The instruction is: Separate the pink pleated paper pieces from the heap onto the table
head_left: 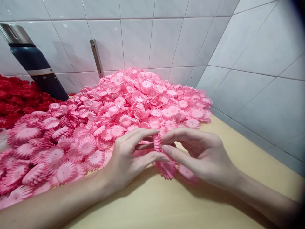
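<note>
A big heap of pink ruffled paper flower discs (pixel 124 105) covers the left and middle of a pale wooden table (pixel 166 203). My left hand (pixel 130 157) and my right hand (pixel 197 152) meet at the heap's near edge. Both pinch the same small pink flower piece (pixel 157 143) between thumb and fingers. More pink discs (pixel 168 168) lie right under the hands.
A pile of red flower discs (pixel 16 95) lies at the far left. A dark blue flask with a metal cap (pixel 33 60) leans against the white tiled wall. A metal strip (pixel 97 57) stands against the tiles. The tiled wall turns a corner on the right.
</note>
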The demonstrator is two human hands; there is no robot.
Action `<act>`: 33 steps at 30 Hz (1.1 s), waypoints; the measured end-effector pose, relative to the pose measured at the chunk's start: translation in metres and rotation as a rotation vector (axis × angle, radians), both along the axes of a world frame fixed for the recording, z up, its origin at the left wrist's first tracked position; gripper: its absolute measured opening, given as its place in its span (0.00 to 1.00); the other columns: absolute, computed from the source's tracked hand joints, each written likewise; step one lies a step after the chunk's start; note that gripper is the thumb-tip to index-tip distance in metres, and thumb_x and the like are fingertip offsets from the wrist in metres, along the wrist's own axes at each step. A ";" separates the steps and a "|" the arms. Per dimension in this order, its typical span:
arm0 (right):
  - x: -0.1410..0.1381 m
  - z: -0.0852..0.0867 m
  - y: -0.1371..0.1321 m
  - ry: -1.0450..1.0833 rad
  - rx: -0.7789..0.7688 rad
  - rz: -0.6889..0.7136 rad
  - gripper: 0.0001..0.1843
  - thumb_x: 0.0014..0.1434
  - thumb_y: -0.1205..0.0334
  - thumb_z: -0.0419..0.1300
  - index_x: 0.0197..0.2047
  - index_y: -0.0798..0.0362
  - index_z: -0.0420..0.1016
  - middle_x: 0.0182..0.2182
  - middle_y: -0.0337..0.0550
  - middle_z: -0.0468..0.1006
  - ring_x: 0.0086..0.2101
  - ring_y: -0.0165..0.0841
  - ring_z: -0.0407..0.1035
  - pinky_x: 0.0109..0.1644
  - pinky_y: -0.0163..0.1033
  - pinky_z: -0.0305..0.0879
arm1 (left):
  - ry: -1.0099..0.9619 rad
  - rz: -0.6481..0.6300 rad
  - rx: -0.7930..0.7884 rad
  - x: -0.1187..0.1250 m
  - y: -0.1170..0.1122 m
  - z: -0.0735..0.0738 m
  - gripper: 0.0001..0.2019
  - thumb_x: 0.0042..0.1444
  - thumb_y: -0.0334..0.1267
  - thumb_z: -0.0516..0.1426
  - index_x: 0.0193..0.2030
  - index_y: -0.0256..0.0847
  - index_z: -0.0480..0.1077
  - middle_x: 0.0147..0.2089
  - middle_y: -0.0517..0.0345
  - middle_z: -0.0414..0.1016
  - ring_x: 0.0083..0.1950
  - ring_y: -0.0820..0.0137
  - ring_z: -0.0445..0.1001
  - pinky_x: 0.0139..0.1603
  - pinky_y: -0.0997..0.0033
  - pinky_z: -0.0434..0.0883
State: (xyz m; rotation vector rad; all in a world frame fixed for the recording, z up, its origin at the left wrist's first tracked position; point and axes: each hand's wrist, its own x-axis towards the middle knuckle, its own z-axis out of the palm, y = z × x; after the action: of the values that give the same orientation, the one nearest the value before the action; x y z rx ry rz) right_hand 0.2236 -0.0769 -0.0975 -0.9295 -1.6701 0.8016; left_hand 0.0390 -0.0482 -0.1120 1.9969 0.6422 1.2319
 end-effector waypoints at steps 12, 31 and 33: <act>0.003 0.001 0.002 0.009 -0.012 -0.062 0.06 0.55 0.71 0.62 0.35 0.49 0.74 0.31 0.38 0.77 0.33 0.30 0.74 0.37 0.34 0.73 | -0.045 0.046 -0.104 0.003 -0.001 0.004 0.16 0.48 0.33 0.66 0.45 0.36 0.73 0.39 0.55 0.76 0.36 0.73 0.77 0.39 0.76 0.79; -0.003 0.005 0.003 0.015 -0.222 -0.008 0.09 0.50 0.62 0.68 0.33 0.51 0.72 0.30 0.40 0.76 0.33 0.34 0.73 0.37 0.38 0.74 | 0.033 0.045 -0.118 0.001 -0.001 0.001 0.13 0.52 0.31 0.62 0.46 0.38 0.71 0.40 0.54 0.76 0.37 0.71 0.77 0.35 0.74 0.78; -0.003 0.005 0.003 0.038 -0.226 -0.002 0.07 0.52 0.61 0.67 0.34 0.51 0.73 0.31 0.40 0.76 0.34 0.34 0.74 0.38 0.38 0.74 | 0.038 0.053 -0.109 0.003 -0.002 0.002 0.13 0.53 0.30 0.61 0.46 0.38 0.71 0.39 0.54 0.77 0.35 0.72 0.77 0.34 0.76 0.78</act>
State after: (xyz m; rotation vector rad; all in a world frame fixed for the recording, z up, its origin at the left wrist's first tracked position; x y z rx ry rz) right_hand 0.2209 -0.0737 -0.0929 -1.0637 -1.5672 1.0158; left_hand 0.0415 -0.0501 -0.1103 1.9285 0.7688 1.1665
